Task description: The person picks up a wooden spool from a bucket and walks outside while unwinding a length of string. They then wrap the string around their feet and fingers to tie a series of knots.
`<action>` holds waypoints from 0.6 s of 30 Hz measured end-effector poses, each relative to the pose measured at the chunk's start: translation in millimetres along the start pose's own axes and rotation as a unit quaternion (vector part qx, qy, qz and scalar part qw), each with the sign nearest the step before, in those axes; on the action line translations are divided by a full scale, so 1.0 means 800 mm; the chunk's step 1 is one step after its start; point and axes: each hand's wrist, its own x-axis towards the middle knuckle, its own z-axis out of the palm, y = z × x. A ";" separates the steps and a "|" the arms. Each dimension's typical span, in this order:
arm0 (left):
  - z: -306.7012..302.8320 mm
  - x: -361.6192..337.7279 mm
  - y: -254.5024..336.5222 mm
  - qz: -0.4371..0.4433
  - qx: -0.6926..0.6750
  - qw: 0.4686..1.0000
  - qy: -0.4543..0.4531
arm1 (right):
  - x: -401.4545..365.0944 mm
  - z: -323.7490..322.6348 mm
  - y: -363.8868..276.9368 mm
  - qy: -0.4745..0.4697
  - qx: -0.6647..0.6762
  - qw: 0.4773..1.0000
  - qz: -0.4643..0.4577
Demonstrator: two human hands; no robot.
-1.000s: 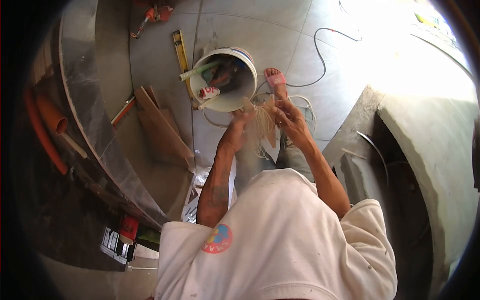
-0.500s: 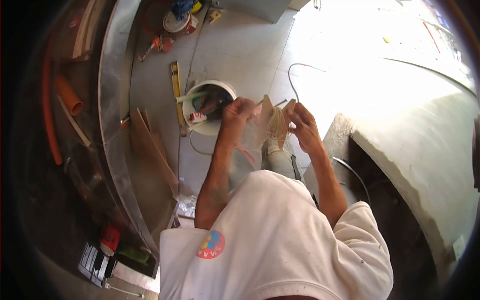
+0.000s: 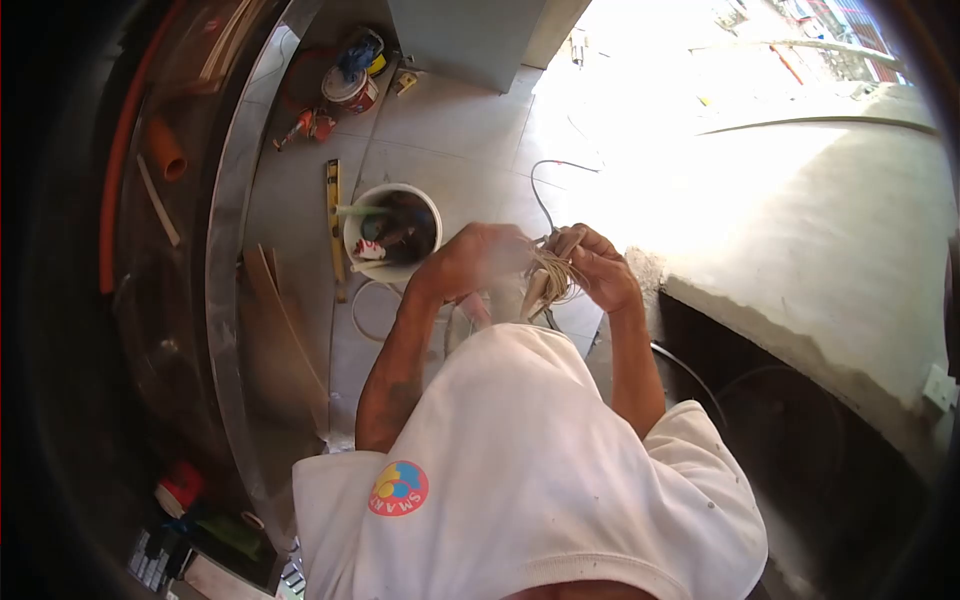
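Light brown string (image 3: 552, 284) is wound in a thick bundle around a wooden holder, whose pale pointed end (image 3: 536, 298) shows below. My right hand (image 3: 604, 272) grips the wound holder from the right, with thumb and fingers closed at its upper end. Against the other side of the bundle is my left hand (image 3: 474, 262), its fingers curled in and blurred by motion. What those left fingers pinch is hidden. Both hands are held out in front of my white shirt (image 3: 520, 460).
A white bucket (image 3: 436, 222) with tools inside stands on the tiled floor, beside a yellow spirit level (image 3: 333, 215). Farther off are a red-and-white pail (image 3: 350, 92) and a red tool (image 3: 312, 126). A concrete ledge (image 3: 790, 240) lies right, boards (image 3: 285, 320) left.
My left hand has moved right, up against the string bundle. The holder has turned, so its two wooden ends no longer both point up. The whole view has shifted slightly.
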 end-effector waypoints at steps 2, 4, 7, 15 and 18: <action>0.036 -0.014 0.004 0.030 -0.006 0.999 0.037 | -0.029 0.021 -0.011 -0.044 -0.057 0.997 -0.019; 0.071 -0.018 0.007 0.056 -0.045 0.996 0.055 | -0.063 0.032 -0.025 -0.025 -0.101 0.994 -0.019; 0.111 -0.027 0.011 0.069 -0.088 0.992 0.050 | -0.104 0.040 -0.033 -0.020 -0.182 0.982 -0.049; 0.194 0.003 0.051 0.125 -0.207 0.970 0.023 | -0.161 0.021 -0.035 0.177 -0.101 0.979 -0.003; 0.207 0.030 0.062 0.108 -0.186 0.968 0.131 | -0.166 -0.020 -0.051 0.034 -0.028 0.992 -0.119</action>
